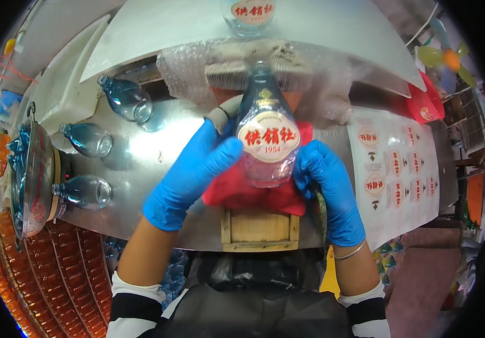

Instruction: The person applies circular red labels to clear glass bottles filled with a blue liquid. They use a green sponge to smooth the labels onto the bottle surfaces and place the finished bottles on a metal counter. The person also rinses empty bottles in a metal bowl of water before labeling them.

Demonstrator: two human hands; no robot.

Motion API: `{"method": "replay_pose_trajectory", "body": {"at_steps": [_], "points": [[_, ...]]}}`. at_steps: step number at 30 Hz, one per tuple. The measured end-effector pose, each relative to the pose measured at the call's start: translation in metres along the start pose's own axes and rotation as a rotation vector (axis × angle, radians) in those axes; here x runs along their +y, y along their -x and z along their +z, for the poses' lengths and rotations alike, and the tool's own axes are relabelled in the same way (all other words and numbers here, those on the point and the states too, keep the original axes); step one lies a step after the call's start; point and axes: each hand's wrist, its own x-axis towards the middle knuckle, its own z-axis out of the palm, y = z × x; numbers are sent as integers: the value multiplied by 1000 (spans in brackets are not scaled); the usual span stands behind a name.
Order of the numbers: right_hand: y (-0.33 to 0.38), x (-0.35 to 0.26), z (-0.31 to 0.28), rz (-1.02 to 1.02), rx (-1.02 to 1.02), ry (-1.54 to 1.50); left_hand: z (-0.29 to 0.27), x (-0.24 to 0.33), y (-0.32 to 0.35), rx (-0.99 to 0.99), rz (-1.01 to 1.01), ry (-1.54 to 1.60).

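A clear blue-tinted glass bottle (269, 169) lies with its neck pointing away from me, a cream label with red print on its side. It rests over a red cloth (223, 188) on a wooden stand (260, 228). My left hand (206, 163), blue-gloved with grey fabric over a fingertip, grips the bottle's left side, thumb beside the label. At the bottle's lower right, my gloved right hand (322, 180) has its fingers curled closed. A narrow greenish strip (321, 217) shows below those fingers; what they hold is hidden.
Three similar bottles (87, 139) lie at left on the metal table (158, 146). A printed label sheet (392, 169) lies at right. Ahead are bubble wrap (183, 73), a paper stack (231, 59) and a white board (332, 28) bearing another bottle (248, 17). A fan (31, 174) stands left.
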Motion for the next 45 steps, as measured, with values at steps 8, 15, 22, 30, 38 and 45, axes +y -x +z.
{"method": "replay_pose_trajectory", "body": {"at_steps": [8, 15, 22, 30, 38, 45], "points": [[-1, 1, 14, -72, 90, 113, 12, -18, 20, 58, 106, 38], [-4, 4, 16, -92, 82, 100, 16, -17, 22, 90, 109, -23], [-4, 5, 12, -105, 59, 110, 14, -22, 21, 64, 129, -17], [-4, 11, 6, -23, 351, -400, 15, -20, 21, 44, 132, 23], [38, 26, 40, -323, 527, -163, 18, -19, 22, 116, 81, -11], [31, 39, 39, -283, 668, -157, 21, -18, 22, 124, 66, -29]]}}
